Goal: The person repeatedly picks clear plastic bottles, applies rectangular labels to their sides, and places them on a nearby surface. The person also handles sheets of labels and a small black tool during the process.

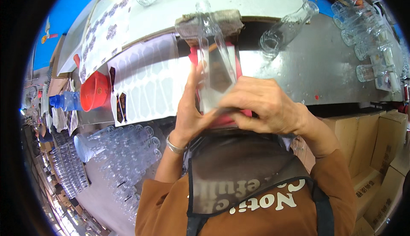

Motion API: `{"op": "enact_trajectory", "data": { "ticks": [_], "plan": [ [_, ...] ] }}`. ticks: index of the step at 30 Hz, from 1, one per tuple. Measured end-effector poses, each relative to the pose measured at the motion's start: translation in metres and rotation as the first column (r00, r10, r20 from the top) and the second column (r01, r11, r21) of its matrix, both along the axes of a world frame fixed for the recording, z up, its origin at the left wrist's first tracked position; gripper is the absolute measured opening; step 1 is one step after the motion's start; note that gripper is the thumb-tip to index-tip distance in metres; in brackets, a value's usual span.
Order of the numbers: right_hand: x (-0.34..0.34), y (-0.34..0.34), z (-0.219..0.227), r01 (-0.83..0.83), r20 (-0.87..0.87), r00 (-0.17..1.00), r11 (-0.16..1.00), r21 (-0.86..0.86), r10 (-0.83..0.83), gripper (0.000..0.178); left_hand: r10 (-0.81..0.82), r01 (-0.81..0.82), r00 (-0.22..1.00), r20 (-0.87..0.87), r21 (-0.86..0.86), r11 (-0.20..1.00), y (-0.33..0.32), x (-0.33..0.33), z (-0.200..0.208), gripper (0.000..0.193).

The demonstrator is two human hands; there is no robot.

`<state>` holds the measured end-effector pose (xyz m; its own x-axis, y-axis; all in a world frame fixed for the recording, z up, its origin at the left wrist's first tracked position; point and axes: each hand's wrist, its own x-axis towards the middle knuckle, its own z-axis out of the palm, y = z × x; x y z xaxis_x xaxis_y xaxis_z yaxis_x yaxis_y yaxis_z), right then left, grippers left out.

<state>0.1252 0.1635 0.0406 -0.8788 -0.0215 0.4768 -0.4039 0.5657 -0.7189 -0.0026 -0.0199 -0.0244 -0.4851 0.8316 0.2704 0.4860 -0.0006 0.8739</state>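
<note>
Bottle (208, 27) lies between sticker sheet (147, 78) and another bottle (282, 33).

Red tub (92, 94), blue-capped bottle (71, 101), cardboard boxes (363, 135) — lower right

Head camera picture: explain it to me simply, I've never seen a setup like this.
There is no robot here, just a person's two bare hands. This single picture comes from a wide fisheye camera worn on the head, looking down, so straight edges bend.

The left hand lies along the left side of a clear bottle, whose neck end rests on a cloth-covered support. The right hand is at the bottle's lower end; its fingers are blurred, so its grip can't be told.

On the grey worktop there is a sheet of label shapes to the left, and another clear bottle to the right.
</note>
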Motion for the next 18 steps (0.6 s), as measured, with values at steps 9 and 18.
{"op": "enact_trajectory", "data": {
  "ticks": [9, 18],
  "plan": [
    [-0.079, 0.06, 0.003, 0.407, -0.17, 0.912, 0.876, 0.258, -0.373, 0.033, 0.023, -0.02, 0.977, 0.214, -0.016, 1.0, 0.001, -0.003, 0.014, 0.107],
    [-0.052, 0.05, -0.009, 0.481, 0.03, 0.861, 0.793, -0.373, -0.508, 0.027, 0.272, -0.058, 0.776, 0.569, -0.366, 0.929, 0.079, -0.078, 0.03, 0.056]
  ]
}}
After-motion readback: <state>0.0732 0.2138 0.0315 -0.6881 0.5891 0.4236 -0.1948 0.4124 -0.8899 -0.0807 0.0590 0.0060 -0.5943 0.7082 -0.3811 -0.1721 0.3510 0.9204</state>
